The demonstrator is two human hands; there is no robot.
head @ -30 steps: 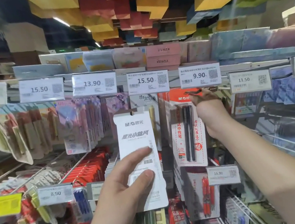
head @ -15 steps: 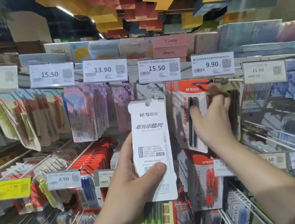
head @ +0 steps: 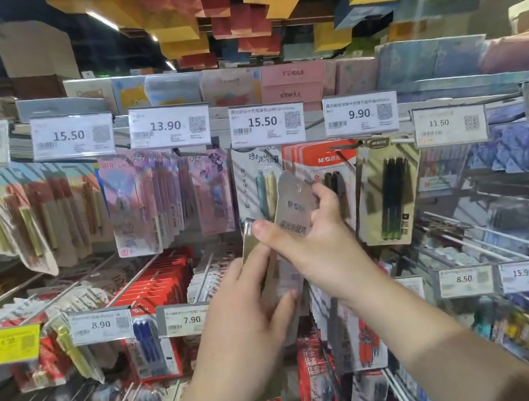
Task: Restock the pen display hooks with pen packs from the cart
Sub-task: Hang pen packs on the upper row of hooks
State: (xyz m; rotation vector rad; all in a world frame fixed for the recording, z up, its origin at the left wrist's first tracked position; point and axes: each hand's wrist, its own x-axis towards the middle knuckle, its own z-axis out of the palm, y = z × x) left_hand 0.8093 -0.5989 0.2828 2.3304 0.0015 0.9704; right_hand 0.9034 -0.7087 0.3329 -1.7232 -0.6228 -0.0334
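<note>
Both hands grip a flat card-backed pen pack (glossy)

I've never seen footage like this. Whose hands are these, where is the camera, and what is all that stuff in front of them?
There is no machine here: a person is working with bare hands, and the single camera is worn on their head, looking forward and down, so you see what they see. In front is a shop display of hooks hung with pen packs, with price tags above each row. The left hand holds the lower part of a white pen pack from below, while the right hand grips its upper part, thumb in front. The pack is tilted, its hanging hole at the top, in front of the red-topped packs under the 9.90 tag. It is not on a hook yet. To the right hangs a beige pack of black pens.
</note>
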